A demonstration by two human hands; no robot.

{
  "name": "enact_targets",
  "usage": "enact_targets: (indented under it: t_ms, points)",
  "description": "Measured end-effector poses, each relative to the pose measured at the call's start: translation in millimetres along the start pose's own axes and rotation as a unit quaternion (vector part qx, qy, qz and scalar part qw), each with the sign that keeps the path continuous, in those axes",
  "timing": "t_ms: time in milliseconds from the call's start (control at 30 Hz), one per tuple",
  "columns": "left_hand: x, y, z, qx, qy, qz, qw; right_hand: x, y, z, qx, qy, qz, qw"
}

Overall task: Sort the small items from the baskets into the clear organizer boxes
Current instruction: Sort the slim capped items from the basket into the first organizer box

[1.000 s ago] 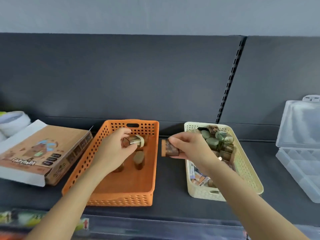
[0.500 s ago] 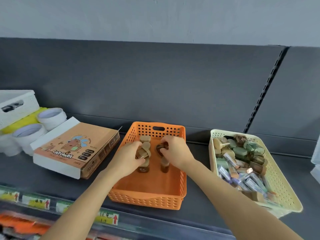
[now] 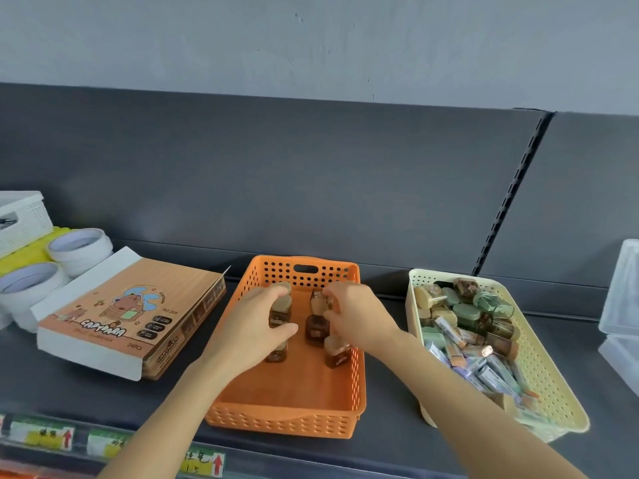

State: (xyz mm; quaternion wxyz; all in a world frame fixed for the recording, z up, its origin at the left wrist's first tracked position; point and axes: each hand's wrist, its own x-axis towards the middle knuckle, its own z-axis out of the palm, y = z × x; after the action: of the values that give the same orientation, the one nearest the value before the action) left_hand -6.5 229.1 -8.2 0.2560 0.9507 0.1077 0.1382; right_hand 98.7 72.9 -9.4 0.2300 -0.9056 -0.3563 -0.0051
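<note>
White tape rolls (image 3: 80, 244) and a Capybara box (image 3: 131, 312) lie at the left. In the orange basket (image 3: 287, 423), the left hand (image 3: 249, 326) curls around one small brown piece (image 3: 279, 314), while the right hand (image 3: 359, 312) pinches another brown piece (image 3: 316, 300). The cream basket (image 3: 553, 392) holds mixed small items (image 3: 463, 316). The clear organizer box (image 3: 622, 305) is at the far right.
</note>
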Motion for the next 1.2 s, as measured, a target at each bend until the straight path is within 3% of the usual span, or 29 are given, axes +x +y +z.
enact_targets:
  t_ms: [200,433,733,1033,1200]
  points:
    - [3,42,13,-0.025,-0.003,0.044,0.999,-34,32,-35,0.062,0.088,0.017,0.994]
    - [7,101,48,-0.044,-0.038,0.113,0.992,-101,100,-67,0.143,0.141,0.182,0.963]
    - [9,160,100,-0.034,-0.162,0.179,0.970,-160,154,-80,0.138,0.165,0.254,0.943]
    - [22,195,152,0.037,-0.368,0.234,0.899,-159,174,-87,0.142,0.184,0.244,0.942]
    - [30,197,153,0.032,-0.401,0.240,0.883,-147,187,-96,0.139,0.184,0.236,0.944]
